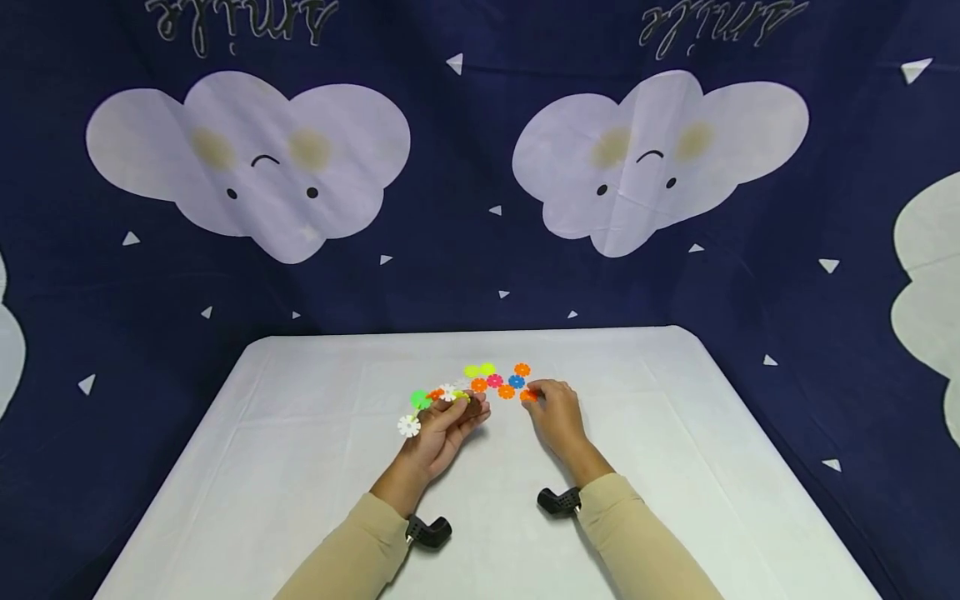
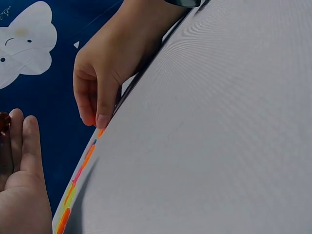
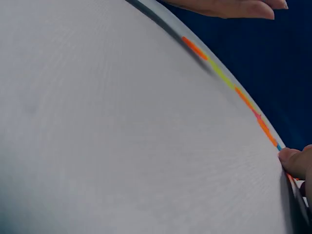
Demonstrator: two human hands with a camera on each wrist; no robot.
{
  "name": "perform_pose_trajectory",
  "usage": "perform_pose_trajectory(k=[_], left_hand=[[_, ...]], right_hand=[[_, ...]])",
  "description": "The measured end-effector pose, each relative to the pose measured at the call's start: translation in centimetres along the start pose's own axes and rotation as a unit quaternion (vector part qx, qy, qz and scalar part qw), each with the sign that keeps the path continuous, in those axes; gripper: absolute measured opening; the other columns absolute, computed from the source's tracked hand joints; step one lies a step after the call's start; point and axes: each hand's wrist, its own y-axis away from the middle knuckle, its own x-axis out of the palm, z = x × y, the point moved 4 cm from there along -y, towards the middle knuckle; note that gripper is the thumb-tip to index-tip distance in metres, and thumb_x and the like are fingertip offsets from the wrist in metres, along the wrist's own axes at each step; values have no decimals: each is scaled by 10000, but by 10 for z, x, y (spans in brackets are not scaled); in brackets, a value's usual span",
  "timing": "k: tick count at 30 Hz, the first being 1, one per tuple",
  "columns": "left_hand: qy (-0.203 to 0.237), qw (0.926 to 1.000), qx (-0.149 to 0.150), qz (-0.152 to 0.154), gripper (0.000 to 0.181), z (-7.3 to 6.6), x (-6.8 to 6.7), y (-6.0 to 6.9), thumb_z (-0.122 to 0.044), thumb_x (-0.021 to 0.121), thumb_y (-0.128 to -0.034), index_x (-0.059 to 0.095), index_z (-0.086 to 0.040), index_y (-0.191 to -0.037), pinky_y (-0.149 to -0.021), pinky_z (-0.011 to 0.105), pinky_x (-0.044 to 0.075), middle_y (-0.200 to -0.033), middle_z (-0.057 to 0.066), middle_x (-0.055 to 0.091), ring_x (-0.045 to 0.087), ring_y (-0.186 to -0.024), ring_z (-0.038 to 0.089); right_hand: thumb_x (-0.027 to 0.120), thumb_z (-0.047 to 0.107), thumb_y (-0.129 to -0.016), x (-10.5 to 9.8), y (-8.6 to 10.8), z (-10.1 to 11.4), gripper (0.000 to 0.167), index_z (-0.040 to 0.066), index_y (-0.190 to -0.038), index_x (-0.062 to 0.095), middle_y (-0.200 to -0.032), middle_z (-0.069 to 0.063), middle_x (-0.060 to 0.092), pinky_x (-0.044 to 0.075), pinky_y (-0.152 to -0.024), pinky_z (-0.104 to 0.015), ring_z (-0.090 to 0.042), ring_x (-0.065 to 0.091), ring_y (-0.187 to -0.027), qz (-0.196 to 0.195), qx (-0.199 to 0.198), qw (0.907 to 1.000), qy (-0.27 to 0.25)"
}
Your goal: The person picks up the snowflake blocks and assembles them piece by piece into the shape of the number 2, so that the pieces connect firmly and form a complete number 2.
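Notched discs (image 1: pixel 495 381), assorted colours: are lying between and just beyond both hands. Left hand (image 1: pixel 442 437): is gripping a chain of discs (image 1: pixel 421 400). Right hand (image 1: pixel 558 417): is pinching an orange disc (image 1: pixel 528 396). White table (image 1: pixel 495 533): is extending beneath both grips. Navy backdrop (image 1: pixel 465 167): is hanging beyond them, showing clouds (image 1: pixel 277 212), triangles (image 1: pixel 455 63) and, twice, upside-down lettering (image 1: pixel 273 18) reading "smile".
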Motion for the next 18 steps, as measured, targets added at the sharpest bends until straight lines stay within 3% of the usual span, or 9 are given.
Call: perform_pose_trajectory(k=[6,10,14,18], left_hand=[[-36,10000,54,-51,311,-1,-1,0,-11,463,-1122,774,5,-1127,-1138,499,447,-1187,158,733,688,-1152,281],[-51,10000,53,-51,331,0,-1,-1,-4,446,-1125,777,0,-1122,-1140,500,445,-1178,148,736,690,-1147,274],[-11,10000,81,-31,326,0,-1,0,3,437,-1126,763,22,-1141,-1133,492,452,-1180,149,738,694,-1144,270],[6,9999,94,-82,297,0,-1,0,2,454,-1122,748,32,-1147,-1129,489,458,-1178,158,737,697,-1142,280]], right_hand=[[876,-108,-797,-3,5,8,284,-9,-1035,757,-1026,-97,660,622,-758,-336,-222,671,-851,-63,-268,9981,-559],[881,-133,-775,-6,9,12,244,-10,-956,773,-982,-84,699,636,-719,-303,-215,707,-811,-105,-314,9956,-877],[878,-87,-808,-8,14,17,173,20,-923,806,-912,-65,760,631,-705,-285,-206,725,-780,-84,122,9913,-1312],[829,-70,-875,-8,20,29,137,-14,-995,796,-903,-110,773,640,-683,-273,-246,751,-773,55,710,9696,-2339]])
